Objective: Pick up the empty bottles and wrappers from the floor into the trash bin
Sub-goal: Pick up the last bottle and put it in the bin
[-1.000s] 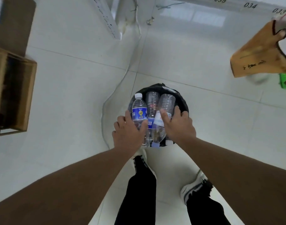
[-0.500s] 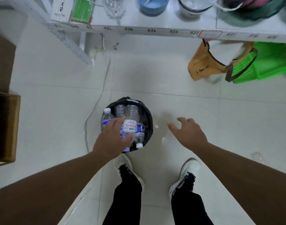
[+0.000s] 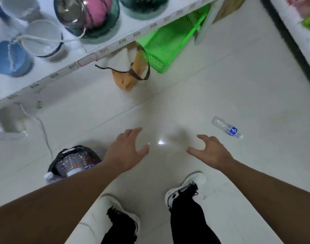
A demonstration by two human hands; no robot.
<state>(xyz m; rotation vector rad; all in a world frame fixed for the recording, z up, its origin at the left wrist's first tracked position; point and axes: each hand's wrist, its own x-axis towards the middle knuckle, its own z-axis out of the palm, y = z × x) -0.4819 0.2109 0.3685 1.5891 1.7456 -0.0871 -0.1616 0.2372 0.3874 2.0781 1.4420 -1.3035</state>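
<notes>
A black-lined trash bin [image 3: 62,155] stands on the floor at lower left, packed with several clear plastic bottles [image 3: 71,166]; my left forearm hides its near side. One clear bottle with a blue label [image 3: 227,127] lies on its side on the white tiles to the right. My left hand [image 3: 126,152] hovers just right of the bin, fingers spread, holding nothing. My right hand [image 3: 210,152] hangs over bare floor, fingers loosely spread and empty, a short way left of and nearer me than the lying bottle.
A white shelf [image 3: 90,57] with bowls and baskets runs across the upper left. A tan bag [image 3: 131,74] and a green basket [image 3: 168,44] sit beneath it. A white cable [image 3: 43,132] trails past the bin. Another shelf edge [image 3: 289,41] borders the right. My shoes [image 3: 185,189] stand below.
Both hands have let go of the bottles in the bin and drawn away to the right. The view has swung right, and the lying bottle has come into sight.
</notes>
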